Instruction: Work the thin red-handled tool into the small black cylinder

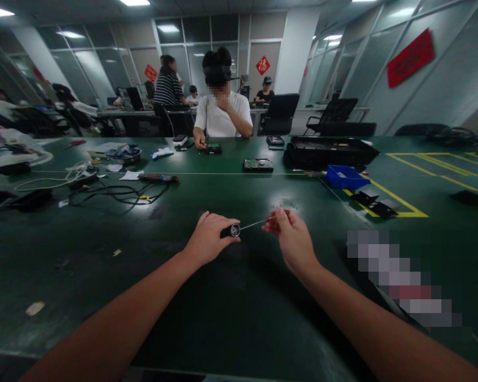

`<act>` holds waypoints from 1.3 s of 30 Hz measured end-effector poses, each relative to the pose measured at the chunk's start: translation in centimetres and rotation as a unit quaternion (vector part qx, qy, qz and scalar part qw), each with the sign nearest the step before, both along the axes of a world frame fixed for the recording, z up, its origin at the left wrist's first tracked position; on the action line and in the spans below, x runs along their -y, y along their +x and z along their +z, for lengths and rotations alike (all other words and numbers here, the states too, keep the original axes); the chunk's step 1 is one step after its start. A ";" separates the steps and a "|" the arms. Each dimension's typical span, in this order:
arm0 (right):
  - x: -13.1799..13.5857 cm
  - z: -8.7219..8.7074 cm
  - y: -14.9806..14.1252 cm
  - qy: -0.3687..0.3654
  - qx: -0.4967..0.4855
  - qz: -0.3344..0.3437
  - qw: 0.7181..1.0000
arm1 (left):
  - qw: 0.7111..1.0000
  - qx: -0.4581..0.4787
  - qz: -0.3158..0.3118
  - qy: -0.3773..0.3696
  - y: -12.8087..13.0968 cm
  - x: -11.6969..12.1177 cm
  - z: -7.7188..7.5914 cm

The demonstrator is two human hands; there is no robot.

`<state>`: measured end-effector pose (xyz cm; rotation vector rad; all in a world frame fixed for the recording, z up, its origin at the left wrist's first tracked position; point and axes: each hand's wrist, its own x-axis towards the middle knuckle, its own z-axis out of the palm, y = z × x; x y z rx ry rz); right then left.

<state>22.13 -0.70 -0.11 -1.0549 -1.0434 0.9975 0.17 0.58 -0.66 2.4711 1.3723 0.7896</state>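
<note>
Above the green table [223, 297], my left hand [209, 239] pinches a short black cylinder [235, 230] between thumb and fingers. Its round silvery end, with dark spots inside, faces me and to the right. My right hand [290, 233] is closed on a thin metal rod [253, 225] that slants down to the left. The rod's tip reaches the rim of the cylinder's end; whether it goes inside I cannot tell. The rod's other end is hidden in my fingers.
Across the table a person [223, 114] sits by a hard drive [214, 149]. Another hard drive [258, 165], a black case [330, 153] and a blue tray [346, 176] lie ahead. Black cables [115, 196] and an electric screwdriver [158, 178] are left; a blurred-out long object [398, 276] is right.
</note>
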 end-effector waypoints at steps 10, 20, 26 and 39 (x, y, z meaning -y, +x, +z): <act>1.9 1.1 -0.5 0.116 0.230 0.001 0.966 | 1.000 -0.017 -0.009 0.009 0.3 0.2 0.2; 2.5 2.7 0.0 0.164 0.416 -0.004 0.894 | 0.999 -0.035 -0.015 -0.008 0.2 -0.1 -0.3; 2.7 2.6 0.0 0.171 0.402 -0.034 0.899 | 0.999 -0.035 -0.012 -0.009 0.1 -0.2 -0.3; 2.7 2.7 0.1 0.202 0.400 -0.073 0.891 | 0.999 0.024 -0.018 0.012 0.0 -0.1 0.0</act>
